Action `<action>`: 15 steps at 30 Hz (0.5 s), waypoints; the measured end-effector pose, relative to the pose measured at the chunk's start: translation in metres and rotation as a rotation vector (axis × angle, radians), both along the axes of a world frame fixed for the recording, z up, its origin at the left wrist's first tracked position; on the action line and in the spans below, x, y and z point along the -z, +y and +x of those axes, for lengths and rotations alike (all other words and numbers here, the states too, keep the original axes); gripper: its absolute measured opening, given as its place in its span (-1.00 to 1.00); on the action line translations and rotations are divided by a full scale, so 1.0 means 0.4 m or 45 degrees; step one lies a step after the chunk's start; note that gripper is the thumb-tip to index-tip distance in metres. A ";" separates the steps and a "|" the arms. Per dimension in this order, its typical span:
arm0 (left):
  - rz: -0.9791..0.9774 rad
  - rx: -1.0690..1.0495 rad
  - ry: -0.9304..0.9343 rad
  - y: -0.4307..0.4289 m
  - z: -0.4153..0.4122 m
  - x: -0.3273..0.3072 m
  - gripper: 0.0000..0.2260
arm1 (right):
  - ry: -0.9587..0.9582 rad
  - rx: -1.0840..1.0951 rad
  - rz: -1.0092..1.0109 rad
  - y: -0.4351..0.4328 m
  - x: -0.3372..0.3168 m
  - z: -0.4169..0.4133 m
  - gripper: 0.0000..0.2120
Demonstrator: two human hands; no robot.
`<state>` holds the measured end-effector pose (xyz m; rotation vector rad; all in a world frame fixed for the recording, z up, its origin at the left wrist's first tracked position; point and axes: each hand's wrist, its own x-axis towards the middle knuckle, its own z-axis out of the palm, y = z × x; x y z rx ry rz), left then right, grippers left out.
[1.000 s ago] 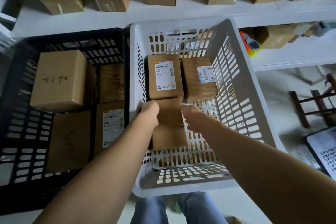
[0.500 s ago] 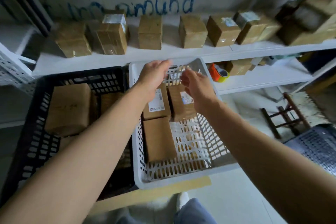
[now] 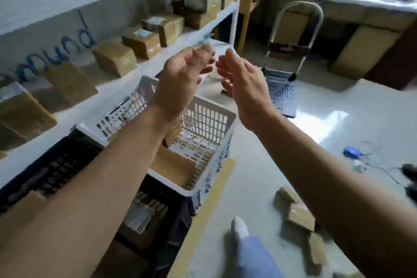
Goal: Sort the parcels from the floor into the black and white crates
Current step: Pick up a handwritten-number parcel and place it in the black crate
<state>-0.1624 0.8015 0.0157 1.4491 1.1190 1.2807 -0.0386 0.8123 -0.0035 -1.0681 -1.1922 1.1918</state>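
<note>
Both my hands are raised in the air above the white crate (image 3: pixel 209 117), empty. My left hand (image 3: pixel 182 77) has loosely curled fingers and my right hand (image 3: pixel 243 83) has relaxed, nearly straight fingers. The white crate holds brown parcels (image 3: pixel 173 167), partly hidden by my left forearm. To its left stands the black crate (image 3: pixel 58 165), also with parcels (image 3: pixel 144 216) inside. Several brown parcels (image 3: pixel 297 216) lie on the floor at the lower right, under my right forearm.
A white shelf (image 3: pixel 144 72) behind the crates carries a row of taped brown boxes. A folding hand trolley (image 3: pixel 286 88) stands on the floor beyond my hands. Small blue items (image 3: pixel 352 153) lie on the floor at right. My leg and shoe (image 3: pixel 241 230) are below.
Both hands let go of the parcel in the white crate and rose into the air. The view swung up and to the right, toward the floor parcels.
</note>
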 end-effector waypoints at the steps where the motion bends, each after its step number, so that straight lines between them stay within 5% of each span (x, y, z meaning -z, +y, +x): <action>1: 0.003 0.095 -0.001 -0.020 0.042 -0.003 -0.76 | -0.024 0.087 0.004 -0.044 -0.003 0.045 -0.73; 6: -0.034 0.544 0.014 -0.132 0.260 0.007 -0.70 | -0.134 0.494 -0.010 -0.264 -0.008 0.269 -0.77; 15: -0.098 0.850 0.054 -0.362 0.418 0.082 -0.71 | -0.174 0.838 -0.167 -0.566 0.057 0.452 -0.67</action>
